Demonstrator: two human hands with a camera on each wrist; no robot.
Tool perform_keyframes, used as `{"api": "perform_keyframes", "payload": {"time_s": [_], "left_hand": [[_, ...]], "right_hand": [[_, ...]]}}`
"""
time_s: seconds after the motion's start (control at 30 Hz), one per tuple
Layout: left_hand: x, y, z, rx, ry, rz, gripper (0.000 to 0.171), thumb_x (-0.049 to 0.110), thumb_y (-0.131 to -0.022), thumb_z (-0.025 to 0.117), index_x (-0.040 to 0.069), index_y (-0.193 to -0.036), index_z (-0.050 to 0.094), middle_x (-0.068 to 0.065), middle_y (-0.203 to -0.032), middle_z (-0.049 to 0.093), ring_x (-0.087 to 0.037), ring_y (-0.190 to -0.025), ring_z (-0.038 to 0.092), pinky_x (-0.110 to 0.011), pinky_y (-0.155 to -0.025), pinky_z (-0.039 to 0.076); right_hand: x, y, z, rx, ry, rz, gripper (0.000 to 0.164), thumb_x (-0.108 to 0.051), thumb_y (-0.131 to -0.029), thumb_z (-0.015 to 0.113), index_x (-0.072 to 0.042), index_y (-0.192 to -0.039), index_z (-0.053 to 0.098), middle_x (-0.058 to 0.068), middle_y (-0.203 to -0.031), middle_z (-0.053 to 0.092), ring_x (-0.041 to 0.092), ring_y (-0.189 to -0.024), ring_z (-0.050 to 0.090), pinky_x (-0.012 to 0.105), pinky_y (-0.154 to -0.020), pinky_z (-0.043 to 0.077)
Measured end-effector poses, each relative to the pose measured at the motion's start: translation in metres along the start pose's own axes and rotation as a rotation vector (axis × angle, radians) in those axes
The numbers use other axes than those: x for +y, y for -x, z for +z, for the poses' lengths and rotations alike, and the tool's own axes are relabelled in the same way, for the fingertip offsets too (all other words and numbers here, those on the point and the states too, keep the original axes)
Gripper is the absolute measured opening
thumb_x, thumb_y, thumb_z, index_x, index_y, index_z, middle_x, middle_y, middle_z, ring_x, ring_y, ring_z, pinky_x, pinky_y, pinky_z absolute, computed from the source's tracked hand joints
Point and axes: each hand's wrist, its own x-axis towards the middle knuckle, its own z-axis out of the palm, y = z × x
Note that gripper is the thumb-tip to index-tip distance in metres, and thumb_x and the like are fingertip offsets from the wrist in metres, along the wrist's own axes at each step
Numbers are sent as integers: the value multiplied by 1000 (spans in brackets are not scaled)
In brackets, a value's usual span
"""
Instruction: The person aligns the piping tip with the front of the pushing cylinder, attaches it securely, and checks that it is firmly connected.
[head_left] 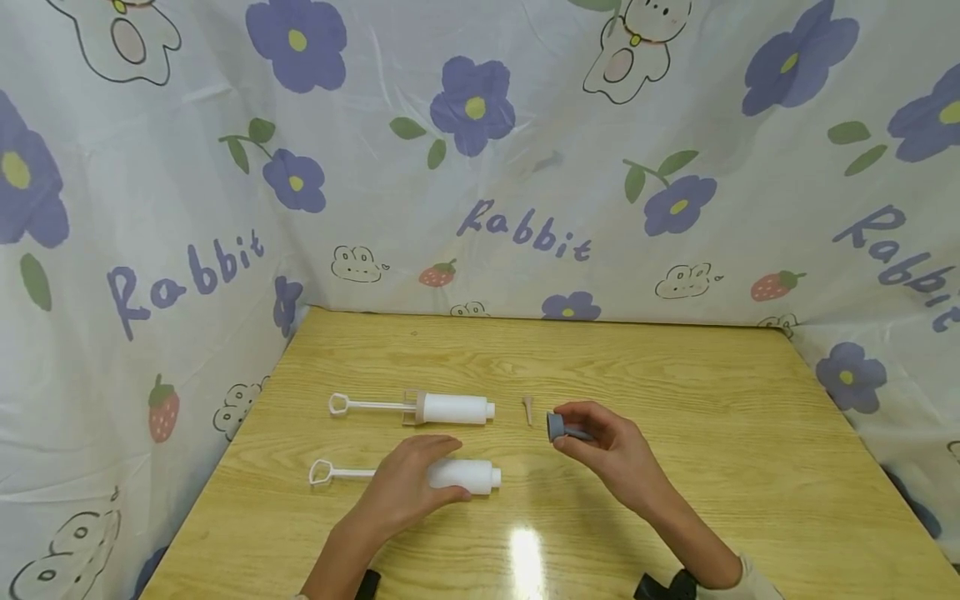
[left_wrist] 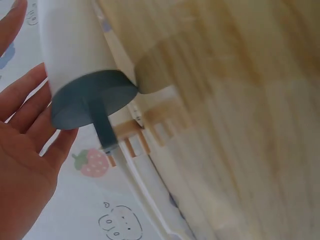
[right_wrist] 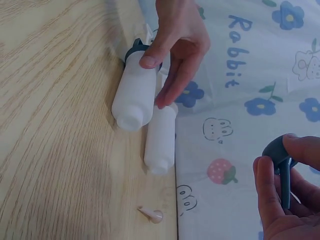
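Observation:
Fingers of my left hand (head_left: 405, 479) arch over the nearer white syringe (head_left: 468, 476), thumb on its near side. In the left wrist view these fingers (left_wrist: 30, 102) are spread beside the barrel (left_wrist: 75, 40) and its dark blue-grey flange (left_wrist: 95, 97), without closing round it. A looped white plunger handle (head_left: 321, 472) sticks out to the left. My right hand (head_left: 618, 458) pinches a blue-grey nozzle (head_left: 556, 427) between thumb and fingers, its thin stem (right_wrist: 285, 185) pointing toward the palm. Just left of it lies a small beige nozzle (head_left: 528, 408).
A second white syringe (head_left: 456, 408) with a beige flange (head_left: 414, 407) lies parallel, farther back. All this is on a wood-grain table (head_left: 675, 375). A printed cloth (head_left: 525, 167) hangs behind the table and along its sides.

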Motion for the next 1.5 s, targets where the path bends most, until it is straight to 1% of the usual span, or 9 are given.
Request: {"api": "perform_keyframes", "payload": {"time_s": [0.13, 0.33, 0.47, 0.6, 0.8, 0.9, 1.03, 1.27, 1.5], "left_hand": [[-3, -2, 4, 7, -37, 16, 62, 38, -74, 93, 11, -126, 73, -4, -131, 73, -35, -129, 62, -54, -110, 49], [-3, -4, 5, -31, -65, 14, 60, 34, -75, 93, 8, -126, 73, -8, -131, 72, -41, -131, 60, -58, -113, 46], [-2, -6, 6, -34, -99, 30, 56, 30, -74, 94, 7, -121, 75, -9, -124, 75, -38, -125, 64, -56, -114, 46], [-2, -7, 7, -32, -117, 46, 49, 26, -74, 93, 6, -116, 77, -7, -117, 78, -31, -117, 70, -52, -116, 45], [-3, -7, 8, -25, -138, 88, 46, 25, -74, 93, 7, -113, 78, -4, -110, 80, -27, -109, 73, -50, -114, 47], [-3, -7, 8, -22, -144, 102, 46, 25, -74, 92, 7, -114, 78, -4, -111, 80, -26, -109, 73, -49, -113, 47], [-2, -6, 7, -24, -143, 98, 46, 25, -75, 91, 7, -115, 78, -5, -113, 79, -26, -112, 72, -49, -113, 48], [5, -3, 0, -7, -113, 59, 47, 25, -77, 90, 8, -119, 77, -8, -120, 77, -38, -125, 65, -53, -110, 49], [12, -2, -9, 43, -120, 87, 46, 27, -78, 90, 11, -120, 78, -5, -120, 77, -30, -118, 68, -49, -103, 55]], "right_hand": [[0, 0, 0, 1, -3, 5, 39, -22, -98, 73, -10, -134, 63, 17, -126, 67, 12, -108, 69, 24, -89, 59], [1, 0, 0, 8, 0, 5, 39, -21, -98, 73, -10, -133, 64, 16, -126, 67, 11, -108, 69, 24, -88, 59], [1, 0, 0, 9, 7, 8, 38, -21, -97, 73, -10, -133, 64, 16, -126, 67, 12, -108, 69, 24, -88, 59], [0, 0, -1, 10, 5, 11, 39, -22, -97, 73, -10, -133, 64, 16, -126, 67, 14, -108, 69, 24, -88, 59], [0, 1, -1, 12, 7, 16, 39, -22, -97, 74, -10, -133, 64, 16, -127, 67, 15, -109, 69, 24, -88, 59], [0, 1, -2, 16, 10, 18, 40, -22, -97, 74, -9, -134, 64, 16, -127, 67, 15, -110, 69, 23, -88, 59], [0, 2, -2, 17, 14, 19, 43, -22, -97, 74, -6, -135, 62, 15, -128, 66, 15, -110, 68, 23, -88, 59], [0, 2, -3, 17, 22, 4, 40, -23, -97, 73, -10, -134, 64, 15, -127, 67, 15, -110, 68, 23, -89, 59], [-2, 2, -3, 14, 19, 1, 41, -23, -97, 73, -10, -135, 64, 15, -128, 66, 14, -111, 68, 23, -89, 59]]}}
